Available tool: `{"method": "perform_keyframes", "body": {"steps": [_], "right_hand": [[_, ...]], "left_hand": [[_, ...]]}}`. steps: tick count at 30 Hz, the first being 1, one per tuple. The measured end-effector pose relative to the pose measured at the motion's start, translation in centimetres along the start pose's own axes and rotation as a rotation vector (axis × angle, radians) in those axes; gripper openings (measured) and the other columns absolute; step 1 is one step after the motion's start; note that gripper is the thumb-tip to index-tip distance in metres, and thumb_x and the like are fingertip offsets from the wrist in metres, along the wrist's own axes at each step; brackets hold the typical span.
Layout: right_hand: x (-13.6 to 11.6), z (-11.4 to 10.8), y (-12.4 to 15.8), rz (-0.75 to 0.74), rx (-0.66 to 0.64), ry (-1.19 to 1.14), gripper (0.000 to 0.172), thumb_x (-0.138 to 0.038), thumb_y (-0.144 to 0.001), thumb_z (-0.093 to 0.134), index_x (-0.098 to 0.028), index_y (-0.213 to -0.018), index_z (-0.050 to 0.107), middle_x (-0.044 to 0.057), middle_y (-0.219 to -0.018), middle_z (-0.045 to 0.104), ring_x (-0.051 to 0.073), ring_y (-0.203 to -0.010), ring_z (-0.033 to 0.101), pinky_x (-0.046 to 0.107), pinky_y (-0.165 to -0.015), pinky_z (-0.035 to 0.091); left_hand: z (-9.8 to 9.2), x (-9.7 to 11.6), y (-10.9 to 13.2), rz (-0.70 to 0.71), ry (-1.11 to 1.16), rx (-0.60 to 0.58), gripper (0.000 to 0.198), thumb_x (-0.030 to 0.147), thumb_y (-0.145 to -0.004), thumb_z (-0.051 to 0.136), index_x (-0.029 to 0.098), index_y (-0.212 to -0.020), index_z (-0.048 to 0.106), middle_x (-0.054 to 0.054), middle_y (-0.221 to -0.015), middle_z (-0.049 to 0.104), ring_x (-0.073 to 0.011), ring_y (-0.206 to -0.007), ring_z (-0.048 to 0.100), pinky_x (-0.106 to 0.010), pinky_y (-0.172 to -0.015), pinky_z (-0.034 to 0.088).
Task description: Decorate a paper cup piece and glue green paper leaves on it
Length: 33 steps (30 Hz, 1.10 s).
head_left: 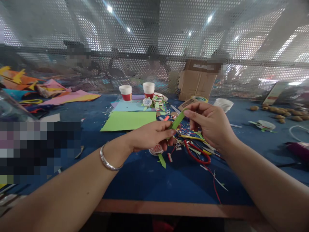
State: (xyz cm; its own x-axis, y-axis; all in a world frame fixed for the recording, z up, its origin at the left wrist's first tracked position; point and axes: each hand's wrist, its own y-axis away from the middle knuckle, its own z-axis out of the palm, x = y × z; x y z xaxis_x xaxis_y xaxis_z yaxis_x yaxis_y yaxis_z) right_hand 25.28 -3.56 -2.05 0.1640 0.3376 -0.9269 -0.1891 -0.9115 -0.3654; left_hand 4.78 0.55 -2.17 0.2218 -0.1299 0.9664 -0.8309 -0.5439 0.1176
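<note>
A narrow green paper strip [178,120] is stretched between my two hands above the table. My left hand [154,134], with a silver bangle at its wrist, pinches the lower end. The upper end is pinched between the thumb and fingers of my right hand [207,120]. Partly hidden under my left hand lies a round piece with a red pattern [156,149], and a pointed green paper piece [162,160] sticks out below it. Red-handled scissors [196,154] rest on the table under my right hand, among paper scraps.
A green paper sheet [129,120] lies behind my left hand. Stacked paper cups [125,92] and a cardboard box [198,80] stand at the back. Coloured paper [70,98] is piled left. White cups [223,104], a small paper turtle [265,125] and brown lumps [280,112] are right.
</note>
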Motion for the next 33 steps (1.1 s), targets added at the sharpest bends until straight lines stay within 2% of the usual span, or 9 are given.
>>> {"method": "perform_keyframes", "body": {"steps": [4,7,13,15,19,21,25,28,33], "right_hand": [[0.1,-0.2,-0.1,-0.003,0.002,0.01,0.013,-0.028,-0.081,0.078,-0.018,-0.085,0.072,-0.004,-0.057,0.061,0.007,-0.043,0.052,0.021,-0.042,0.036],[-0.1,-0.2,0.0,0.001,0.014,0.005,0.014,-0.029,-0.08,0.078,-0.017,-0.086,0.072,-0.004,-0.055,0.06,0.007,-0.042,0.052,0.021,-0.043,0.036],[-0.4,-0.1,0.1,0.006,0.025,0.01,0.017,-0.032,-0.078,0.08,-0.018,-0.085,0.073,-0.004,-0.052,0.059,0.009,-0.043,0.052,0.023,-0.042,0.035],[-0.4,-0.1,0.0,0.009,0.031,0.006,0.016,-0.032,-0.078,0.08,-0.019,-0.084,0.073,-0.004,-0.053,0.06,0.009,-0.043,0.052,0.023,-0.042,0.035],[-0.3,-0.2,-0.1,0.005,0.039,0.006,0.016,-0.031,-0.077,0.08,-0.019,-0.084,0.073,-0.004,-0.054,0.06,0.009,-0.042,0.052,0.023,-0.041,0.036],[-0.3,-0.2,-0.1,0.0,0.042,0.006,0.016,-0.031,-0.078,0.08,-0.018,-0.085,0.073,-0.004,-0.055,0.06,0.009,-0.042,0.052,0.023,-0.041,0.036],[-0.4,-0.4,-0.2,-0.006,0.057,-0.001,0.014,-0.03,-0.08,0.079,-0.019,-0.086,0.073,-0.003,-0.057,0.062,0.008,-0.043,0.052,0.023,-0.042,0.036],[-0.3,-0.4,-0.3,-0.009,0.072,-0.011,0.012,-0.028,-0.08,0.079,-0.019,-0.085,0.073,-0.003,-0.056,0.061,0.008,-0.042,0.051,0.024,-0.042,0.037],[-0.4,-0.3,-0.3,-0.016,0.087,-0.022,0.012,-0.028,-0.079,0.08,-0.02,-0.083,0.073,-0.004,-0.057,0.06,0.008,-0.042,0.05,0.024,-0.04,0.038]], "left_hand": [[0.0,0.1,0.4,-0.026,-0.178,-0.017,0.019,0.039,-0.102,0.051,0.021,-0.104,0.049,0.005,-0.067,0.054,-0.0105,-0.056,0.05,-0.023,-0.054,0.041],[0.1,0.1,0.4,-0.022,-0.276,0.017,0.026,0.042,-0.1,0.053,0.02,-0.113,0.049,0.004,-0.066,0.053,-0.0133,-0.058,0.05,-0.026,-0.054,0.04],[0.2,0.0,0.2,-0.048,-0.172,0.051,0.025,0.039,-0.098,0.052,0.021,-0.116,0.05,0.005,-0.064,0.048,-0.0127,-0.051,0.046,-0.026,-0.05,0.035],[0.1,0.1,0.2,-0.013,-0.197,0.084,0.025,0.037,-0.095,0.056,0.021,-0.115,0.053,0.003,-0.071,0.053,-0.0134,-0.057,0.048,-0.025,-0.054,0.038],[0.0,0.1,0.0,0.171,-0.28,0.173,0.026,0.035,-0.086,0.069,0.02,-0.107,0.063,-0.001,-0.085,0.062,-0.019,-0.083,0.056,-0.027,-0.075,0.045],[0.1,0.0,-0.2,0.153,-0.222,0.173,0.029,0.039,-0.085,0.071,0.019,-0.106,0.064,-0.002,-0.084,0.062,-0.0191,-0.083,0.055,-0.028,-0.077,0.045],[0.3,-0.4,-0.6,0.005,0.127,0.213,0.037,0.055,-0.094,0.059,0.018,-0.102,0.065,0.002,-0.073,0.051,-0.0125,-0.063,0.045,-0.025,-0.06,0.042],[-0.1,-0.5,-0.7,-0.055,0.334,0.22,0.033,0.049,-0.098,0.057,0.017,-0.097,0.065,0.001,-0.073,0.052,-0.0103,-0.06,0.045,-0.023,-0.056,0.041],[-1.1,-0.7,-0.6,-0.072,0.402,0.111,0.027,0.038,-0.099,0.058,0.014,-0.102,0.068,-0.004,-0.084,0.062,-0.011,-0.066,0.054,-0.025,-0.064,0.05]]}}
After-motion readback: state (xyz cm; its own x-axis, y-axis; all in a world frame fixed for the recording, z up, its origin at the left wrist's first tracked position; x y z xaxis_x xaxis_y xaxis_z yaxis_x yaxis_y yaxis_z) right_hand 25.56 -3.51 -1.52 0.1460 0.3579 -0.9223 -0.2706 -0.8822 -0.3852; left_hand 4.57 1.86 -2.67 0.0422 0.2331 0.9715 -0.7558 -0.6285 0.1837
